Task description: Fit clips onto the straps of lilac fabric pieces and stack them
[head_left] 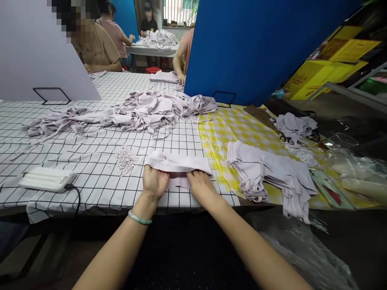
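- We grip the folded lilac cloth (178, 166) at centre frame, near the bench (99, 161) front edge.
- Left hand (155, 181) and right hand (201, 186): fingers closed on its near edge.
- Bare bench lies left; folded stack (266, 169) sits right.

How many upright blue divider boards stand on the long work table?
2. One large blue divider board stands at the table's right, behind the yellow checked cloth; a narrower blue board stands farther back, left of centre. Others may be hidden.
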The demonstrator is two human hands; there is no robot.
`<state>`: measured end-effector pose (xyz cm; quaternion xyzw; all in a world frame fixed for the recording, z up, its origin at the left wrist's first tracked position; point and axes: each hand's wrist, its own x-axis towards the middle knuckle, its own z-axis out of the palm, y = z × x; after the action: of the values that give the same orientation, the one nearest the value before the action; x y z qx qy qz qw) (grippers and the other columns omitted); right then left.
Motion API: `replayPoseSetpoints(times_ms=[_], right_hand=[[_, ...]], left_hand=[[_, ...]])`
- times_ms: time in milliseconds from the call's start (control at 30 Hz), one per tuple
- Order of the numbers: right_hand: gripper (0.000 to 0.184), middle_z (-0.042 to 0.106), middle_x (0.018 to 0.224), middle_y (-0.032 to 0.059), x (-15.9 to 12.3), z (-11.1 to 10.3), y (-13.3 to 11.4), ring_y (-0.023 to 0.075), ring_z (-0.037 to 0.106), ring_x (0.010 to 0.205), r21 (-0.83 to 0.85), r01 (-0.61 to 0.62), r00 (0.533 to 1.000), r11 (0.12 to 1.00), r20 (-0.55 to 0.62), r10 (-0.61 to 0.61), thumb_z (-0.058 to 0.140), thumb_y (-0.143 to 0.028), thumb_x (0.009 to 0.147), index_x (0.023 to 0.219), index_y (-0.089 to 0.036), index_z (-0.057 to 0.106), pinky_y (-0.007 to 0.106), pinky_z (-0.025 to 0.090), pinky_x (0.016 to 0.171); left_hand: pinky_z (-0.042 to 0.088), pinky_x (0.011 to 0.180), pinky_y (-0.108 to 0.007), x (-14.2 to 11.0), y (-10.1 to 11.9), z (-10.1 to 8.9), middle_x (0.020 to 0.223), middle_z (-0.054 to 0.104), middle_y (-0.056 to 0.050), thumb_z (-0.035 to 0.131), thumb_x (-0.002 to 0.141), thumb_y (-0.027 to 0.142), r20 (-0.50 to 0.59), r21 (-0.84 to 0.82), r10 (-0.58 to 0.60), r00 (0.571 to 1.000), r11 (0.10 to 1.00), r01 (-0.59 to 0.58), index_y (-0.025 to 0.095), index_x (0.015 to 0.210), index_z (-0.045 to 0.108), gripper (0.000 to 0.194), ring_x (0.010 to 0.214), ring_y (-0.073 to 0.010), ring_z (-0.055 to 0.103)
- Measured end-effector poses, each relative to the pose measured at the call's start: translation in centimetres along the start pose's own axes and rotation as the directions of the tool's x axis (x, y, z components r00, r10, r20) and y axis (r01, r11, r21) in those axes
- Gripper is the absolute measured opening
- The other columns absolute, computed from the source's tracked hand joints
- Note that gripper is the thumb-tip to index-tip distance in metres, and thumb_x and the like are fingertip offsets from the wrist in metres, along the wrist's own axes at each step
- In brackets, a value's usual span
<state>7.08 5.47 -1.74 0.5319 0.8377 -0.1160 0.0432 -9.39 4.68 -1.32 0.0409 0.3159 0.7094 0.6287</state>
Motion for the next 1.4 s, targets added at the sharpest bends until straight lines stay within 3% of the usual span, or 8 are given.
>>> replayPoseSetpoints(times_ms=[333, 467, 567, 667, 733, 833, 1133, 1400], right_hand=[[0.033, 0.067, 0.106, 0.0126, -3.1, 0.6, 3.3, 0.0284, 0.061, 0.094, -0.061, 0.018, 0.934, 0.998, -0.356, -0.039, 0.052, -0.017, 0.093, 0.126, -0.016, 0.059, 0.038, 0.05, 0.08], [0.026, 0.068, 0.108, 0.01, -4.2, 1.6, 4.7, 0.0249, 0.061, 0.094, -0.072, 0.083, 0.879, 0.994, -0.465, -0.107, 0.052, -0.025, 0.097, 0.121, -0.017, 0.06, 0.035, 0.048, 0.081], [0.029, 0.067, 0.102, 0.0109, -3.9, 2.1, 5.2, 0.0264, 0.06, 0.091, -0.088, -0.03, 0.868, 0.996, -0.496, -0.018, 0.056, -0.032, 0.095, 0.119, -0.016, 0.06, 0.036, 0.045, 0.074], [0.022, 0.064, 0.098, 0.0106, -3.0, 2.1, 5.3, 0.026, 0.059, 0.089, -0.045, -0.137, 0.88, 0.99, -0.464, 0.1, 0.059, -0.029, 0.091, 0.11, -0.017, 0.061, 0.034, 0.043, 0.069], [0.017, 0.062, 0.1, 0.0104, -2.6, 2.0, 5.4, 0.0251, 0.058, 0.089, 0.004, -0.183, 0.881, 0.983, -0.443, 0.165, 0.059, -0.027, 0.089, 0.104, -0.017, 0.061, 0.033, 0.041, 0.067], [0.011, 0.063, 0.094, 0.0089, -2.1, 1.9, 5.7, 0.0247, 0.058, 0.086, 0.037, -0.237, 0.883, 0.971, -0.409, 0.231, 0.06, -0.029, 0.087, 0.091, -0.019, 0.06, 0.033, 0.038, 0.063], [0.014, 0.058, 0.073, 0.0019, -1.9, 1.1, 8.5, 0.0198, 0.056, 0.074, 0.28, -0.014, 0.832, 0.96, -0.53, 0.167, 0.056, -0.012, 0.075, 0.069, -0.023, 0.049, 0.031, 0.043, 0.07], [0.01, 0.066, 0.086, 0.0099, -1.9, 1.7, 6.6, 0.0257, 0.057, 0.082, -0.023, 0.009, 0.857, 1.0, -0.515, -0.019, 0.055, -0.015, 0.081, 0.085, -0.018, 0.064, 0.036, 0.043, 0.072]], left_hand=[[0.059, 0.088, -0.038, -3.7, 1.0, -0.8, 0.126, 0.064, -0.016, 0.024, 0.102, 0.034, -0.119, -0.044, -0.17, 0.978, 0.985, 0.166, 0.014, 0.128, 0.058, 0.048, 0.115, -0.0249, 0.064], [0.055, 0.098, -0.04, -6.7, 2.0, -2.5, 0.127, 0.064, -0.018, 0.036, 0.097, 0.032, -0.05, 0.337, -0.313, 0.948, 0.888, 0.311, 0.011, 0.122, 0.062, 0.041, 0.118, -0.0266, 0.063], [0.055, 0.093, -0.047, -7.0, 2.2, -3.9, 0.121, 0.066, -0.016, 0.056, 0.089, 0.033, 0.121, 0.854, -0.099, 0.988, 0.518, -0.052, 0.015, 0.112, 0.068, 0.031, 0.108, -0.0299, 0.064], [0.048, 0.095, -0.054, -4.7, 2.5, -4.9, 0.118, 0.064, -0.016, 0.061, 0.083, 0.025, 0.476, 0.872, 0.154, 0.866, -0.207, -0.443, 0.017, 0.103, 0.07, 0.023, 0.112, -0.0346, 0.056], [0.045, 0.095, -0.055, -2.5, 3.1, -5.4, 0.121, 0.063, -0.017, 0.058, 0.086, 0.024, 0.605, 0.727, 0.162, 0.78, -0.513, -0.457, 0.016, 0.105, 0.069, 0.024, 0.116, -0.0364, 0.052], [0.047, 0.088, -0.049, 0.3, 4.1, -5.3, 0.116, 0.065, -0.016, 0.055, 0.091, 0.031, 0.619, 0.602, 0.099, 0.779, -0.697, -0.39, 0.016, 0.103, 0.068, 0.024, 0.108, -0.0341, 0.054], [0.042, 0.075, -0.044, 2.6, 5.0, -3.7, 0.089, 0.068, -0.011, 0.051, 0.086, 0.021, 0.457, 0.581, 0.152, 0.876, -0.797, -0.165, 0.019, 0.076, 0.064, 0.017, 0.094, -0.0315, 0.057], [0.043, 0.081, -0.045, 2.1, 5.2, -4.2, 0.105, 0.068, -0.014, 0.05, 0.089, 0.025, 0.55, 0.602, 0.219, 0.806, -0.773, -0.201, 0.016, 0.091, 0.066, 0.019, 0.101, -0.0323, 0.057]])
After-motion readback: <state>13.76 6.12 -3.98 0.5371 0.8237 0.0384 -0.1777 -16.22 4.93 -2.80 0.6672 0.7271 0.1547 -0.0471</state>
